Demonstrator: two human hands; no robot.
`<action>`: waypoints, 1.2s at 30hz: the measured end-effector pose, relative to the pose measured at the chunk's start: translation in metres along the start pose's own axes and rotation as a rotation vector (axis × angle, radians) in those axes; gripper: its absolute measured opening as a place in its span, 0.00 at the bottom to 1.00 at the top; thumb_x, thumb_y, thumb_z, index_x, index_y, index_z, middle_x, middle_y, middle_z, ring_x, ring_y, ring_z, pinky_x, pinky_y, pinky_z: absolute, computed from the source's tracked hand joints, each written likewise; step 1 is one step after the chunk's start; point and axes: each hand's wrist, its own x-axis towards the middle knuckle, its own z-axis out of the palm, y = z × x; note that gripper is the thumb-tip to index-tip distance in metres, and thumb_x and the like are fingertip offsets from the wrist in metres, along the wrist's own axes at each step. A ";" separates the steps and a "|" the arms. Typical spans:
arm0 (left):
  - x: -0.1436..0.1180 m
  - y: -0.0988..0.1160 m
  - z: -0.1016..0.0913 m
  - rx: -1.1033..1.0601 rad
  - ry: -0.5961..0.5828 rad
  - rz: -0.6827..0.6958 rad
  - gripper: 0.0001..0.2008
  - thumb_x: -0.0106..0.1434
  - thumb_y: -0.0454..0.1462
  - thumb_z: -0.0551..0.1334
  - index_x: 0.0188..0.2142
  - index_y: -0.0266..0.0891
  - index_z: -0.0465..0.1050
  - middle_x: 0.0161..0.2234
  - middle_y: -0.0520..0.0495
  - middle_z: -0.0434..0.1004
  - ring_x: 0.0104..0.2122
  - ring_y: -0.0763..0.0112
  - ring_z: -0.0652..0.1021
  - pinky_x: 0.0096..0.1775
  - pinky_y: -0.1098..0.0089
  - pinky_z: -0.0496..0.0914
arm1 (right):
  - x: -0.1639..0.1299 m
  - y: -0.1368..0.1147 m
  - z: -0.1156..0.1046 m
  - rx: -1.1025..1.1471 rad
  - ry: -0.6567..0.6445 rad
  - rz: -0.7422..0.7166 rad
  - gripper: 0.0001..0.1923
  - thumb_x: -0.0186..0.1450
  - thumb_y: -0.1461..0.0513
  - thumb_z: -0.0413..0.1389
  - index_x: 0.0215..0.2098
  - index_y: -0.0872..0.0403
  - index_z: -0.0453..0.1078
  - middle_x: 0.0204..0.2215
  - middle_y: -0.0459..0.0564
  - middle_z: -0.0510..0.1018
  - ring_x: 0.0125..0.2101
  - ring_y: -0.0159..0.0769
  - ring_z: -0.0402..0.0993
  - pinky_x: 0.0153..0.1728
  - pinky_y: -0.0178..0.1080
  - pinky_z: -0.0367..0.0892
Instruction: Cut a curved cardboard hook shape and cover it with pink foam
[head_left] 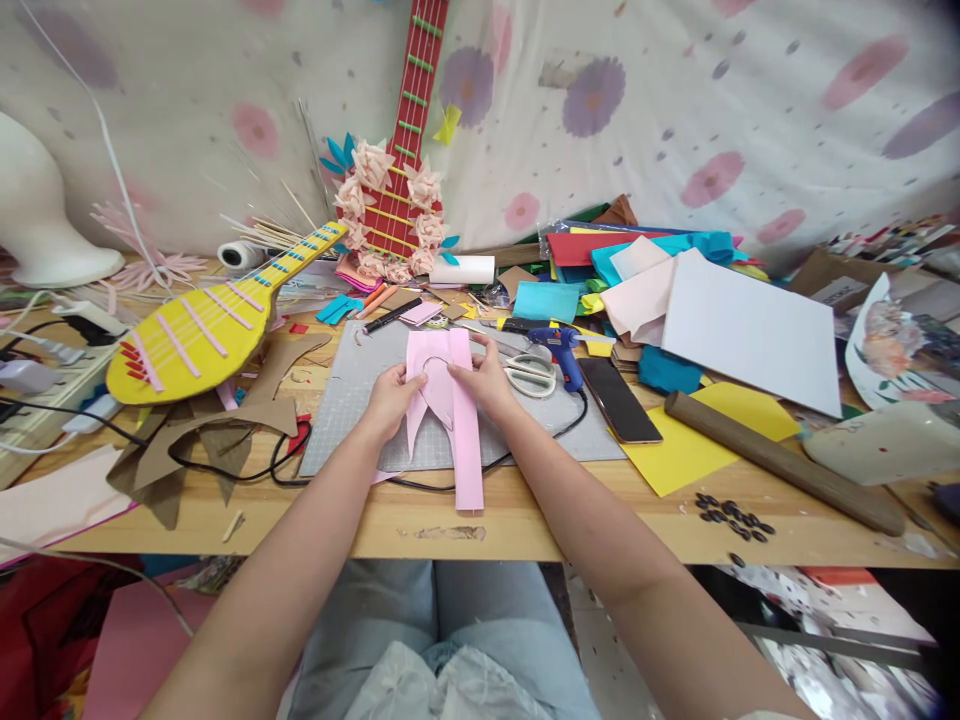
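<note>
A pink sheet of craft paper point(466, 440) is held up over the grey cutting mat point(345, 400). Part of it is cut away at the bottom, and a dark curved outline is drawn on its upper part. My left hand point(388, 402) pinches its left side between thumb and fingers. On the right, my right hand point(484, 382) grips the same paper, thumb in front and fingers behind. Scissors with white handles point(531, 375) lie on the mat just right of my right hand. Beside them rests a blue hot glue gun point(561, 352).
A yellow paper lute point(195, 340) lies left, near brown cardboard scraps point(262, 420). A red stringed instrument with paper flowers point(405, 130) leans at the back. To the right are a phone point(619, 400), a brown rod point(780, 460) and small black pieces point(733, 516). A black cord point(420, 486) crosses the front.
</note>
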 end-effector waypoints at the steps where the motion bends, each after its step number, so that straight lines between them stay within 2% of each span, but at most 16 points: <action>1: 0.000 0.000 0.000 0.001 0.004 0.005 0.16 0.43 0.35 0.66 0.33 0.33 0.71 0.26 0.48 0.76 0.25 0.71 0.74 0.32 0.70 0.68 | 0.000 -0.001 0.000 -0.003 -0.001 -0.003 0.34 0.50 0.60 0.58 0.52 0.50 0.49 0.30 0.44 0.73 0.27 0.33 0.71 0.32 0.42 0.69; 8: 0.001 -0.002 -0.001 0.022 -0.010 0.010 0.16 0.41 0.35 0.67 0.33 0.34 0.71 0.26 0.50 0.76 0.24 0.73 0.73 0.29 0.72 0.67 | -0.008 -0.016 -0.001 -0.026 -0.098 0.018 0.45 0.43 0.64 0.62 0.56 0.51 0.45 0.33 0.46 0.73 0.30 0.34 0.72 0.36 0.43 0.69; 14: 0.000 -0.001 -0.001 0.020 -0.009 0.009 0.17 0.41 0.36 0.67 0.33 0.34 0.71 0.26 0.49 0.76 0.24 0.73 0.74 0.29 0.72 0.67 | -0.008 -0.015 -0.004 0.058 -0.130 0.085 0.44 0.44 0.67 0.59 0.56 0.49 0.45 0.31 0.45 0.73 0.28 0.34 0.71 0.30 0.43 0.70; 19: -0.002 0.003 0.001 -0.010 0.004 -0.004 0.17 0.40 0.35 0.67 0.32 0.34 0.71 0.25 0.49 0.76 0.24 0.73 0.74 0.30 0.72 0.67 | -0.007 -0.015 -0.005 0.197 -0.145 0.161 0.44 0.44 0.67 0.60 0.56 0.50 0.45 0.31 0.45 0.75 0.27 0.34 0.72 0.32 0.44 0.71; 25: -0.004 0.008 0.003 -0.036 0.039 -0.049 0.17 0.38 0.34 0.68 0.31 0.33 0.71 0.25 0.49 0.76 0.24 0.72 0.74 0.30 0.71 0.68 | -0.004 -0.015 -0.010 0.397 -0.222 0.229 0.40 0.44 0.69 0.61 0.53 0.52 0.52 0.30 0.46 0.76 0.27 0.35 0.73 0.33 0.43 0.71; 29: -0.001 0.005 0.000 0.021 0.049 -0.003 0.16 0.39 0.35 0.68 0.31 0.33 0.71 0.24 0.50 0.76 0.24 0.73 0.73 0.29 0.72 0.67 | -0.001 -0.010 -0.011 0.302 -0.199 0.205 0.40 0.44 0.68 0.61 0.53 0.51 0.52 0.28 0.44 0.76 0.25 0.34 0.73 0.30 0.42 0.71; 36: 0.004 -0.003 -0.005 0.130 0.060 0.098 0.15 0.43 0.36 0.66 0.33 0.34 0.71 0.29 0.49 0.76 0.26 0.73 0.73 0.29 0.74 0.66 | 0.004 -0.004 -0.006 0.052 -0.115 0.080 0.43 0.44 0.66 0.60 0.55 0.51 0.47 0.29 0.43 0.75 0.27 0.33 0.72 0.31 0.41 0.69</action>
